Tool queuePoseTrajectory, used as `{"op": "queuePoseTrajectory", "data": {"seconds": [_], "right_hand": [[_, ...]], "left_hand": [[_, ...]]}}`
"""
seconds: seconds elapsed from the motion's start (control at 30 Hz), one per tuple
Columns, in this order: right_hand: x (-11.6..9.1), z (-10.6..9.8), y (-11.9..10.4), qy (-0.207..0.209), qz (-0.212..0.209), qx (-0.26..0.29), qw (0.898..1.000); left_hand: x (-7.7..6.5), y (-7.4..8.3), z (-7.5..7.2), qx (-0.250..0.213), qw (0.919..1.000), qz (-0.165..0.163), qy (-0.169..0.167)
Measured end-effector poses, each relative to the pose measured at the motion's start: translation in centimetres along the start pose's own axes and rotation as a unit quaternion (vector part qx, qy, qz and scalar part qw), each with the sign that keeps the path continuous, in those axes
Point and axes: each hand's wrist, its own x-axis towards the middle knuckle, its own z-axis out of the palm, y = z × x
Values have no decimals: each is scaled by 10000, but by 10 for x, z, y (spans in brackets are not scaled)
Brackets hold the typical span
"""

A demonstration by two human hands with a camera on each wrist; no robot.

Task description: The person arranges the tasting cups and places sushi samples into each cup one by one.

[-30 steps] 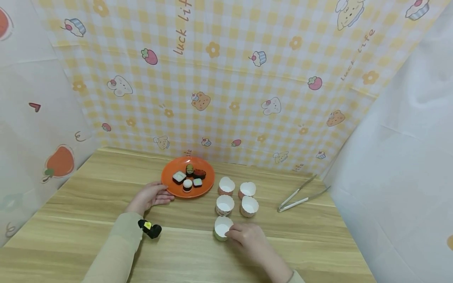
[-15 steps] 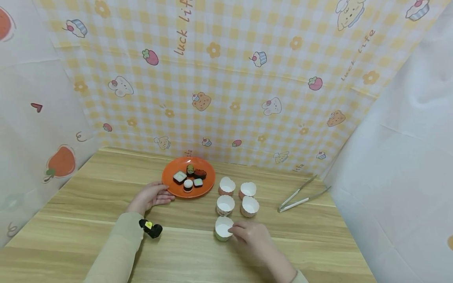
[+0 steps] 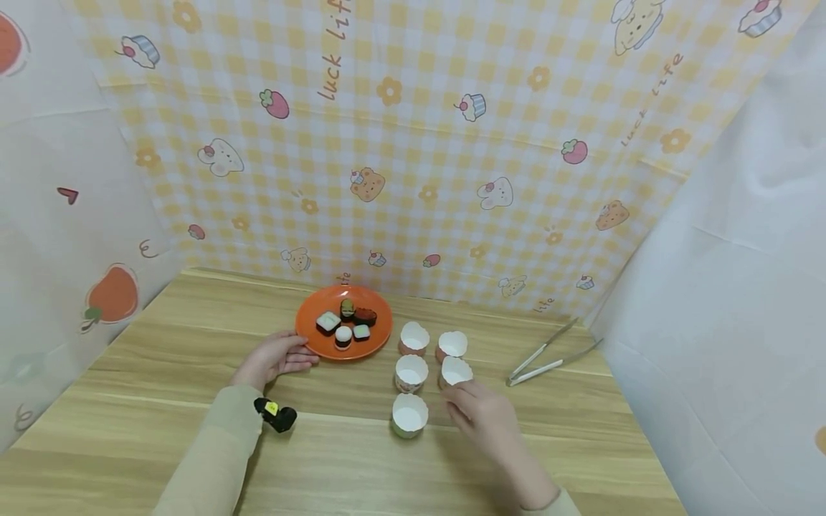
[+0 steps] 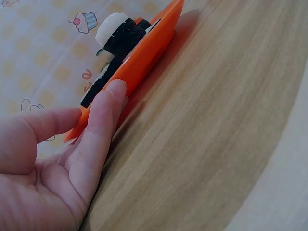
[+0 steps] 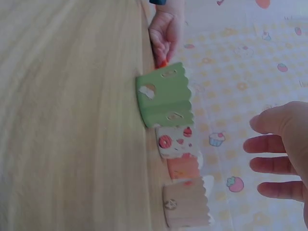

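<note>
My left hand [image 3: 279, 360] pinches the near left rim of an orange plate [image 3: 374, 344], thumb over the rim and fingers beneath it, as the left wrist view shows. Several sushi pieces sit in the middle of the plate, among them a white-topped one [image 4: 113, 28] wrapped in black. Fingers apart and holding nothing, my right hand [image 3: 482, 417] hovers beside a beige baking cup [image 5: 185, 204], overlapping its near edge in the head view. Left of that hand stands a green baking cup [image 3: 409, 417]. Behind it is a white cup with red prints [image 5: 175, 142].
Two more baking cups, a reddish one [image 3: 414, 339] and another [image 3: 451, 347], stand upright in the back row. Metal tongs [image 3: 542, 362] lie spread on the wooden table [image 3: 335, 466] at the right. Printed cloth [image 3: 413, 143] rises behind the table.
My right hand has let go of the green cup's rim and moved right and away from me, toward the beige cup. The left hand keeps its grip on the plate.
</note>
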Motion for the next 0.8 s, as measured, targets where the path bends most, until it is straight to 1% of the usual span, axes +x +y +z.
{"op": "queuePoseTrajectory", "data": {"seconds": [0.1,0.23,0.4,0.6,0.8], "right_hand": [[-2,-3,5,7,249,-64,9997],[-3,-6,12,-17,647,-280,9975],[-3,-9,22,-100,1352,-507,9895],[-2,-18,41,-143,2118,-466,9761],[-2,-31,61,-211,2896,-556,9553]], "left_hand": [[0,0,0,-38,10000,2,-3],[1,0,1,-41,10000,-15,15],[0,1,1,-27,10000,-10,-16],[0,0,0,11,10000,-11,-46],[1,1,-1,-4,10000,-22,-38]]}}
